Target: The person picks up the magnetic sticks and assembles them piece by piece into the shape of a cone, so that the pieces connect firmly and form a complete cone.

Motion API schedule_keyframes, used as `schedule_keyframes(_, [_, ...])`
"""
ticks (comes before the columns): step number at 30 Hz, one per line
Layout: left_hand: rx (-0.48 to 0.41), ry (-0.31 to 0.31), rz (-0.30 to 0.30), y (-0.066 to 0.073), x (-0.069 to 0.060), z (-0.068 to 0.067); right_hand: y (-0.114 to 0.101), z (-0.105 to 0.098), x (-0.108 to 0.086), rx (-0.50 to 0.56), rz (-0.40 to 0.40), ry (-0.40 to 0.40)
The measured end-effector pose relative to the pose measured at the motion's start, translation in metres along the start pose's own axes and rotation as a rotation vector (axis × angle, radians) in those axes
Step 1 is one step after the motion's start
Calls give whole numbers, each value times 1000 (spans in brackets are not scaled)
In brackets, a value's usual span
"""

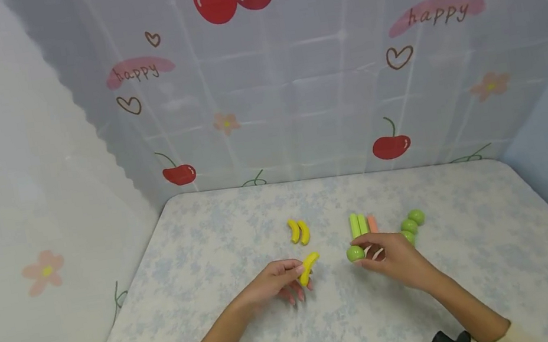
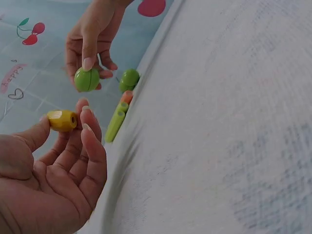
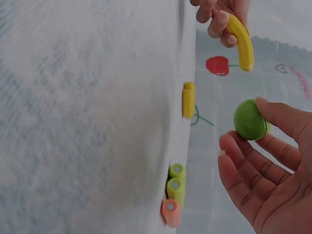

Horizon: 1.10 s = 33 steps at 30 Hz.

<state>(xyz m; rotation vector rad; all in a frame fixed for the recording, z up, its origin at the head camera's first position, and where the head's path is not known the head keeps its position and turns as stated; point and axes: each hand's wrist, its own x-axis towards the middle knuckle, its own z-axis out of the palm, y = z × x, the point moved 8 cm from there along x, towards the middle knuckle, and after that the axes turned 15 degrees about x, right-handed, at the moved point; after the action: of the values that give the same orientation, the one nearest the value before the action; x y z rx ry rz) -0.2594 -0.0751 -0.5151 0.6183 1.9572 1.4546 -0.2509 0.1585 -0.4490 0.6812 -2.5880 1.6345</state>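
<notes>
My left hand (image 1: 279, 281) pinches a yellow toy banana (image 1: 308, 268) between thumb and fingers, above the table. Its end with a small dark round spot faces the left wrist camera. To the right, my right hand (image 1: 394, 255) holds a green toy ball (image 1: 355, 253) by thumb and fingertips; a seam line runs round the ball (image 3: 251, 120) in the right wrist view. The two held things are apart. Two more toy bananas (image 1: 299, 231) lie side by side on the table, beyond my left hand.
Beyond my right hand lie two light green sticks (image 1: 359, 224) and an orange stick (image 1: 372, 223), partly hidden. Several green balls (image 1: 409, 226) form a slanting row to their right. A patterned cloth covers the table (image 1: 200, 248); printed curtains (image 1: 291, 72) stand behind and beside it.
</notes>
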Motion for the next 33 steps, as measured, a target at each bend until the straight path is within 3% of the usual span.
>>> schedule_keyframes(7, [-89, -91, 32, -3, 3, 17, -6, 19, 10, 56, -35, -27])
schedule_keyframes(19, [-135, -140, -2, -10, 2, 28, -16, 35, 15, 91, -60, -80])
schedule_keyframes(26, [-110, -88, -12, -10, 2, 26, -17, 41, 16, 108, -71, -107])
schedule_keyframes(33, [-65, -26, 17, -10, 5, 23, -20, 51, 20, 113, -84, -139])
